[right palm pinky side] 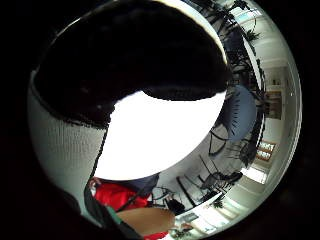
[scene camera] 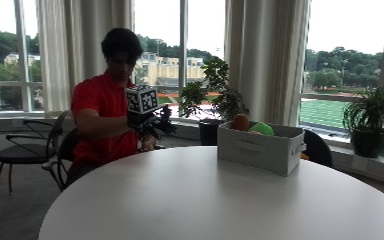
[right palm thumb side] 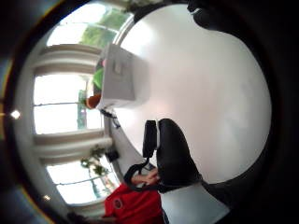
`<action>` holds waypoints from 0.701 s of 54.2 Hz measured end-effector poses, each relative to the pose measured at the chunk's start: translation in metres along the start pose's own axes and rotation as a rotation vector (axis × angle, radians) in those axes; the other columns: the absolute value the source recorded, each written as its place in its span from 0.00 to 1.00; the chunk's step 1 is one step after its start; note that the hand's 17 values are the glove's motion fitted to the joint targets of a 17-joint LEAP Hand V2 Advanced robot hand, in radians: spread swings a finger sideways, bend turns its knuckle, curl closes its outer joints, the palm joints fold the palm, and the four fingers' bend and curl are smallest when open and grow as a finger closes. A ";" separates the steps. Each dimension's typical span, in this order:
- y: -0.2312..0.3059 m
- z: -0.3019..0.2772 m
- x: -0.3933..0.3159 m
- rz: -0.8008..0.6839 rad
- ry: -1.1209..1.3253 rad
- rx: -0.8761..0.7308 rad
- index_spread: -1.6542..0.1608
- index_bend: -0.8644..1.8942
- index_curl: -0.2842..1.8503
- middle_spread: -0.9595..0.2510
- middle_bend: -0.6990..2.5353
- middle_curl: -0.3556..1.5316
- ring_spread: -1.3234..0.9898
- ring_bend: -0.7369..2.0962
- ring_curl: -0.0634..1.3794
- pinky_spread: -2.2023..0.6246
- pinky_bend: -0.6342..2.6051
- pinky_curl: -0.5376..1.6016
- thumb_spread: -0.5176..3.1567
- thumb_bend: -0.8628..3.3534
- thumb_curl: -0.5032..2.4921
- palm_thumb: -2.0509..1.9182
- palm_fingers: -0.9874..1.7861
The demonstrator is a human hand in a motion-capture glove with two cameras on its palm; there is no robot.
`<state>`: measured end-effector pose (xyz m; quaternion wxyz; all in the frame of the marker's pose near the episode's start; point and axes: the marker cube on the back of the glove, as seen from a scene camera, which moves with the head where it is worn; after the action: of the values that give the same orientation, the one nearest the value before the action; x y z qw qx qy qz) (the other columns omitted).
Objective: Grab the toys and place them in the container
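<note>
From the outside view, the nearest thing is the round white table (scene camera: 198, 200), and its near half carries nothing that can be made out. Farther back on it stands the grey container (scene camera: 260, 147), a box whose long axis runs from the person's side toward the window side, with a slot handle facing the camera. Two toys poke above its rim: a brown toy (scene camera: 240, 122) standing roughly upright, and a green toy (scene camera: 261, 128) just beside it, rounded, with no clear direction to it. The thumb-side palm view shows the same box sitting on the tabletop with green and orange peeking out of it.

Beyond the table edge the seated person holds the gloved right hand (scene camera: 149, 121) raised in front of the chest, well apart from the container and off the table. Nothing appears in it in any view, but the fingers are too dark to read, so I cannot tell how far open the hand is.

As a judgement, the task looks finished or nearly so: toys sit in the container, and no toy shows on the table.
</note>
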<state>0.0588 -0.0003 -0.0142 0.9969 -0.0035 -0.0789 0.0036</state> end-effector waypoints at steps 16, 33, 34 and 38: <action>-0.001 0.000 0.001 -0.005 0.014 0.000 0.72 0.38 0.34 0.75 0.27 0.36 0.59 0.33 0.26 0.82 0.50 0.40 0.49 0.20 0.28 0.52 0.35; -0.003 0.000 0.003 -0.001 0.008 -0.007 0.72 0.38 0.34 0.75 0.27 0.36 0.59 0.33 0.26 0.82 0.49 0.40 0.49 0.20 0.29 0.53 0.35; -0.003 0.000 0.003 -0.002 0.008 -0.007 0.72 0.38 0.34 0.75 0.27 0.36 0.59 0.33 0.26 0.82 0.49 0.40 0.49 0.20 0.29 0.53 0.35; -0.003 0.000 0.003 -0.003 0.008 -0.007 0.72 0.38 0.34 0.75 0.27 0.36 0.59 0.33 0.26 0.82 0.49 0.40 0.49 0.20 0.29 0.52 0.35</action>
<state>0.0615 -0.0037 -0.0140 0.9972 -0.0071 -0.0750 0.0019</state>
